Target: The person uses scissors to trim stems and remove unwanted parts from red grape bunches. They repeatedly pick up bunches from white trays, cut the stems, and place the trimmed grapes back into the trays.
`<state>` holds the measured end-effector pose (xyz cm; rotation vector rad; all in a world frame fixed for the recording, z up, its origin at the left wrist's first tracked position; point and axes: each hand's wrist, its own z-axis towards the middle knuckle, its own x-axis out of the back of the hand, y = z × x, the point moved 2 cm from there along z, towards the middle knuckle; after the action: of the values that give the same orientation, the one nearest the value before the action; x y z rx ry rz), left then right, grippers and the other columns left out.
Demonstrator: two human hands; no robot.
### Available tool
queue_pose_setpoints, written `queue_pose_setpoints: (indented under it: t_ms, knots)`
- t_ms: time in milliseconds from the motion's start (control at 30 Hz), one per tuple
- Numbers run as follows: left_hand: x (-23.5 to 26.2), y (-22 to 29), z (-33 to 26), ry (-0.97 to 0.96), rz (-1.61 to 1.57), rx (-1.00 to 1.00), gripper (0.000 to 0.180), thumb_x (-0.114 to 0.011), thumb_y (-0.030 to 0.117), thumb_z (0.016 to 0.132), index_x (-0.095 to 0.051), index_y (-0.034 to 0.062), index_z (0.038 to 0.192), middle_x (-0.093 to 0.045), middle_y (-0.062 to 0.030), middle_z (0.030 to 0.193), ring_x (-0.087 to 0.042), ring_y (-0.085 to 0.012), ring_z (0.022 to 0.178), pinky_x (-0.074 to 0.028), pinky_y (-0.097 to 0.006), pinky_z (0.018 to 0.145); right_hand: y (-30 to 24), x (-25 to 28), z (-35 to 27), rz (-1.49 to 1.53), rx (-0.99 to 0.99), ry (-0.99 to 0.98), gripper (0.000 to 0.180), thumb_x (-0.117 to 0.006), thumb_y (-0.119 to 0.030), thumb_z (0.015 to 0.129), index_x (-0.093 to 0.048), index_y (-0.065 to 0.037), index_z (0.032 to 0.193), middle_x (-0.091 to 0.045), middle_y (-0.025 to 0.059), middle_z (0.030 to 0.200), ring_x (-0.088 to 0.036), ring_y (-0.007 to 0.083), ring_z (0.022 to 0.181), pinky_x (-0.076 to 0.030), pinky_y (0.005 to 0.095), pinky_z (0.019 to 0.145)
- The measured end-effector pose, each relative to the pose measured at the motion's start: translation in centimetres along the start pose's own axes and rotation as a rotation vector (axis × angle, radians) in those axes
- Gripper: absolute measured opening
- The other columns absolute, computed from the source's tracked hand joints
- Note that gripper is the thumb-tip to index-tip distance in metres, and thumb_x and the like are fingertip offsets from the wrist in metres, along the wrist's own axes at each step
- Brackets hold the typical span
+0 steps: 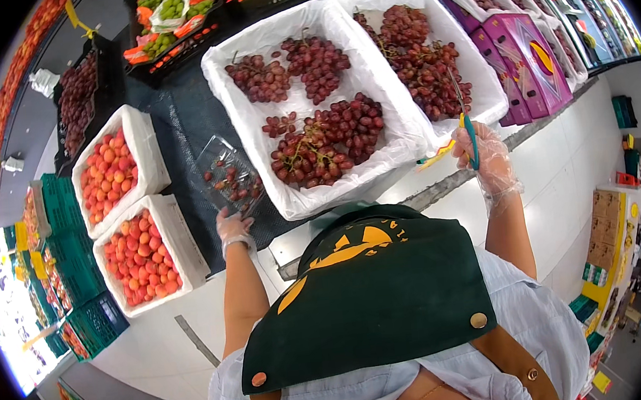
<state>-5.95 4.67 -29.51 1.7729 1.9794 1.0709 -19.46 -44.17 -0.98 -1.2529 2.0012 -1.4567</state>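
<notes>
My right hand [489,156], in a clear plastic glove, is closed around scissors with teal handles [471,141]. Their blades point away from me over a white-lined box [486,71] of red grapes [428,76]. My left hand [234,227], gloved too, rests with fingers apart at the near edge of a clear plastic punnet [214,154]. Several loose grapes [233,179] lie in that punnet. Between my hands stands a larger white-lined box [241,119] with bunches of dark red grapes [331,142].
Two white foam boxes of peach-coloured fruit [142,254] stand at the left. A black crate of green fruit [168,23] is at the back. Purple cartons [526,68] sit beside the grapes on the right. Dark textured matting [175,110] covers the display.
</notes>
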Motion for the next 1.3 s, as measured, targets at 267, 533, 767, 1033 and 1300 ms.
queue_pose_setpoints:
  t_ms: [267,533,767,1033,1300]
  knots:
    - [5.1,9.2,-5.3,0.056,-0.057,-0.245,0.037,-0.048,0.0,0.091,-0.051,0.0018,0.128,-0.064,-0.0144,0.114,-0.054,-0.0137,0.057,-0.048,-0.026,0.052,0.4,3.3,1.9,-0.039,0.048,0.024,0.032,-0.068,-0.035,0.089,-0.063,-0.003,0.094,-0.059,0.0013,0.068,-0.052,0.0087,0.057,-0.041,0.0221,0.055]
    - [-5.3,16.7,-18.0,-0.051,-0.079,-0.441,0.037,-0.052,0.003,0.091,-0.055,0.004,0.128,-0.065,-0.0099,0.118,-0.051,-0.008,0.061,-0.049,-0.024,0.063,-0.7,8.7,10.0,0.011,0.111,-0.08,0.029,-0.074,-0.029,0.087,-0.062,-0.003,0.09,-0.056,0.0001,0.066,-0.049,0.0083,0.055,-0.039,0.0222,0.054]
    - [-21.0,13.1,-18.3,-0.109,-0.214,-0.265,0.038,-0.052,0.002,0.093,-0.052,0.0067,0.131,-0.064,-0.0061,0.122,-0.055,-0.0096,0.059,-0.046,-0.022,0.053,-0.6,16.5,16.2,-0.126,0.07,-0.132,0.028,-0.076,-0.028,0.085,-0.064,-0.003,0.082,-0.055,0.0,0.066,-0.051,0.0093,0.056,-0.042,0.0252,0.052]
    - [-24.8,12.9,-18.1,-0.05,0.164,-0.316,0.058,-0.057,0.011,0.094,-0.035,0.0018,0.147,-0.063,-0.0117,0.119,-0.063,-0.0148,0.069,-0.053,-0.026,0.059,0.4,17.7,20.6,-0.253,0.025,-0.279,0.035,-0.074,-0.033,0.086,-0.064,0.0,0.089,-0.059,0.0036,0.07,-0.054,0.0096,0.058,-0.044,0.0252,0.054]
    - [-22.4,17.4,-19.2,-0.034,1.065,-0.471,0.055,-0.058,0.026,0.092,-0.048,-0.0004,0.139,-0.062,-0.0196,0.124,-0.068,-0.0299,0.094,-0.054,-0.038,0.082,0.6,17.9,21.1,-0.426,0.073,-0.296,0.035,-0.074,-0.032,0.087,-0.06,0.0,0.085,-0.056,0.0041,0.068,-0.053,0.01,0.057,-0.046,0.0273,0.053]
